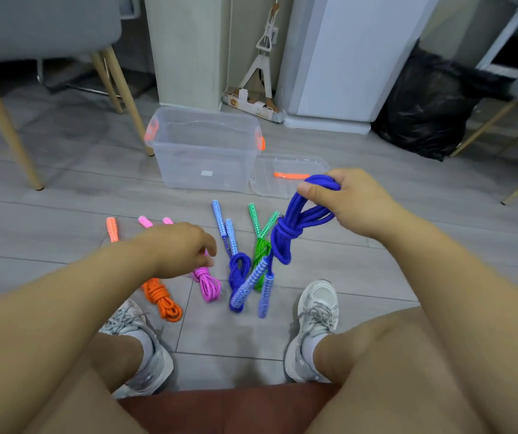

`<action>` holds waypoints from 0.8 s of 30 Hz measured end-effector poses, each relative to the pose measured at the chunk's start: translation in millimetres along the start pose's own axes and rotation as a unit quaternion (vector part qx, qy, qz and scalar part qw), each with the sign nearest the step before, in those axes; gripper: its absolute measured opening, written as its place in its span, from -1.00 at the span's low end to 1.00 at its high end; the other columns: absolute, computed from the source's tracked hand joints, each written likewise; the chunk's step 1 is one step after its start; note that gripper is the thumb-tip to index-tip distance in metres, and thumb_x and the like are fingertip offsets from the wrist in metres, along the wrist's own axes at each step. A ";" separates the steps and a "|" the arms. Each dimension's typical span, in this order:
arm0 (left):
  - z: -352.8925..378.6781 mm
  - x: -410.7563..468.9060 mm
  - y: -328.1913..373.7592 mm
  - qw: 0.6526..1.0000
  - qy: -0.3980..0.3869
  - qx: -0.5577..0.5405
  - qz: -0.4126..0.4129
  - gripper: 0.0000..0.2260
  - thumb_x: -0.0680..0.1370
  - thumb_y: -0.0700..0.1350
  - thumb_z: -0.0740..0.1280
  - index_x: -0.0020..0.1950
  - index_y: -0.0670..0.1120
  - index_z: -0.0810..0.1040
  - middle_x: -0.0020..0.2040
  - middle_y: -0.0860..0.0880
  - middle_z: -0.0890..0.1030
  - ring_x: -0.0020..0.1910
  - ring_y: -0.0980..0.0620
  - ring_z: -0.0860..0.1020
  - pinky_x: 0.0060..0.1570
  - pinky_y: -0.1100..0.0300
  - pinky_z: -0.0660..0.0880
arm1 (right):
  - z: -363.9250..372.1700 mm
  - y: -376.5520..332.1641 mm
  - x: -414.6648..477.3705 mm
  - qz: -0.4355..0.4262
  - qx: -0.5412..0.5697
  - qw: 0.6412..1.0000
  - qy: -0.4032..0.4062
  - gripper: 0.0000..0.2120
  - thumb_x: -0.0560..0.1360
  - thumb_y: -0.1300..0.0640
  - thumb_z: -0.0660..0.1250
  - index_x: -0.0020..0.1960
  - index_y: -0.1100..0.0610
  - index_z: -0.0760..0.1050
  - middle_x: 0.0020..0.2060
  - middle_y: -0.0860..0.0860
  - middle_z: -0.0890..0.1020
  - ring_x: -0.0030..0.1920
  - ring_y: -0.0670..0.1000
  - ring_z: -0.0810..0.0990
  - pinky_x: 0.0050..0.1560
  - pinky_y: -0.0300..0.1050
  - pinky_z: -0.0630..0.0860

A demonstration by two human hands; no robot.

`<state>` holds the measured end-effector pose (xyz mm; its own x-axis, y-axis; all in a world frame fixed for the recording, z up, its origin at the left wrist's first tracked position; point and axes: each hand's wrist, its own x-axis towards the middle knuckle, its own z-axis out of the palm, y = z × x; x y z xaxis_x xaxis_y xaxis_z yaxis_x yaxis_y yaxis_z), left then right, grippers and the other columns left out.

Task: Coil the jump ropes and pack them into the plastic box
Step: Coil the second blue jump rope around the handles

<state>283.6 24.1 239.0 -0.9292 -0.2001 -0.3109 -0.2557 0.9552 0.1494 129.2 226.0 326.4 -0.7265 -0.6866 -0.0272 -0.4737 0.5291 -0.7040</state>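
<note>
On the floor at upper centre, the box (204,158) stands empty, its lid (285,180) beside it. Below lie the coiled orange rope (160,297), pink rope (209,285), blue rope (238,270) and green rope (261,249). The right hand (354,202) grips another blue coil (285,233). The left hand (182,245) hovers over the pink rope, loosely curled and holding nothing. Coiling looks done; packing has not begun.

We see through one wide-angle camera on our head, facing forward and down, near the floor (63,183) and plastic box (204,166).

A home room: grey plank floor (63,183), wooden-legged grey chair (41,23), mop (264,48), black rubbish bag (423,114).
</note>
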 end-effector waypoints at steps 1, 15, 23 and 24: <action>-4.8 -1.8 3.2 1.000 -0.004 0.011 -0.003 -0.73 0.57 0.11 0.23 0.23 0.11 0.50 0.18 0.07 0.54 0.17 0.04 0.47 0.06 0.18 0.41 | 1.5 -0.6 -1.0 0.004 0.005 1.000 0.005 -0.53 0.44 -0.12 0.37 -0.08 0.34 0.50 -0.42 0.03 0.33 -0.43 -0.03 0.25 -0.47 -0.25 0.23; -39.5 25.7 35.4 0.987 0.062 -0.146 0.009 -0.41 0.43 0.18 0.39 0.40 0.03 0.34 0.24 0.01 0.51 0.06 0.04 0.47 0.07 0.24 0.36 | -12.1 -24.0 7.5 -0.051 0.462 0.885 0.015 -0.90 0.37 0.19 0.38 -0.12 0.16 0.52 -0.10 0.11 0.57 -0.05 0.09 0.52 0.05 -0.01 0.43; -16.0 71.8 35.8 0.943 0.002 -0.333 0.025 -0.76 0.37 -0.01 0.44 -0.09 -0.04 0.45 -0.23 0.07 0.53 -0.27 0.09 0.47 -0.12 0.17 0.44 | -0.4 -37.9 38.6 -0.099 0.554 0.827 -0.002 -0.73 0.44 0.35 0.30 0.00 0.01 0.48 -0.15 0.05 0.57 -0.07 0.18 0.64 0.07 0.23 0.45; -15.3 73.5 34.4 0.946 0.006 -0.323 0.018 -0.83 0.40 -0.06 0.41 -0.14 -0.05 0.44 -0.26 0.06 0.51 -0.29 0.08 0.44 -0.15 0.15 0.43 | 0.8 -38.9 42.2 -0.092 0.551 0.829 0.019 -0.77 0.50 0.34 0.24 -0.01 0.02 0.46 -0.20 0.04 0.57 -0.16 0.13 0.64 0.05 0.23 0.47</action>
<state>202.4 38.9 235.7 -0.9427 -0.1758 -0.2835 -0.3291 0.6294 0.7040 117.4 176.0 352.1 -0.7179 -0.6772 0.1612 0.1477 -0.3745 -0.9154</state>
